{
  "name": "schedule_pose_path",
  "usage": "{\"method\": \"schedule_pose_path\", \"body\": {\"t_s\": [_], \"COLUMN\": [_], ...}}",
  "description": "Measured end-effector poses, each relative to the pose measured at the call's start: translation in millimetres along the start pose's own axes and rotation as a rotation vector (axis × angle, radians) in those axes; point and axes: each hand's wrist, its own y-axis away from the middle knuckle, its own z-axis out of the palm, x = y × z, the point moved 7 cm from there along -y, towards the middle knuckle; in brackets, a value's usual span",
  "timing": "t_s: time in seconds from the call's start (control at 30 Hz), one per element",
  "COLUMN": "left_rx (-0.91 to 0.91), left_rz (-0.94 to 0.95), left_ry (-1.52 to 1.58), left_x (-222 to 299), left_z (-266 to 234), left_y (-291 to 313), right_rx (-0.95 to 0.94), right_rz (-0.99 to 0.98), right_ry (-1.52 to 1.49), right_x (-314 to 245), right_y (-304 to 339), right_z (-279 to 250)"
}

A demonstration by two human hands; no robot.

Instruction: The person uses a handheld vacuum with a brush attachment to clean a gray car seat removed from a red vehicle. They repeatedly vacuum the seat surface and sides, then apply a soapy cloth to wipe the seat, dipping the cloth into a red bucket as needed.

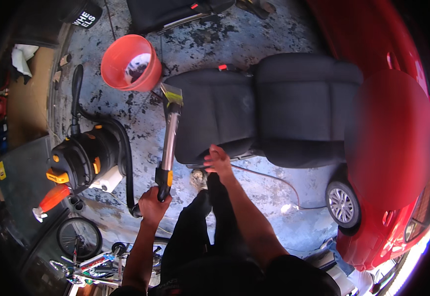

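Note:
A black fabric car seat (274, 108) lies reclined on the stained concrete floor. My left hand (153, 204) grips the handle of a metal vacuum wand (168, 143). Its clear nozzle (171, 96) rests on the seat cushion's left edge. My right hand (217, 160) presses on the near edge of the seat cushion, fingers spread. A black hose (121, 143) runs from the wand to a black and yellow vacuum machine (82, 158) at my left.
An orange bucket (126, 61) with a cloth inside stands beyond the nozzle. A red car (387, 148) fills the right side. An orange spray bottle (52, 200) lies by the machine. Another black seat (175, 12) sits at the top. Bicycles (87, 251) stand at lower left.

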Motion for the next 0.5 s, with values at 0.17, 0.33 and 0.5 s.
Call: {"method": "schedule_pose_path", "body": {"t_s": [0.17,0.33,0.5], "left_rx": [0.217,0.276,0.301], "left_rz": [0.007,-0.173,-0.254], "left_ry": [0.027,0.074,0.103], "left_x": [6,-35,-89], "left_z": [-61,-113,-138], "left_y": [-98,-172,-240], "right_rx": [0.017,0.087,0.143], "right_rz": [-0.035,-0.135,-0.347], "right_ry": [0.054,0.276,0.477], "right_x": [-12,-104,-219], "right_y": [-48,-70,-102], "right_z": [-62,-71,19]}}
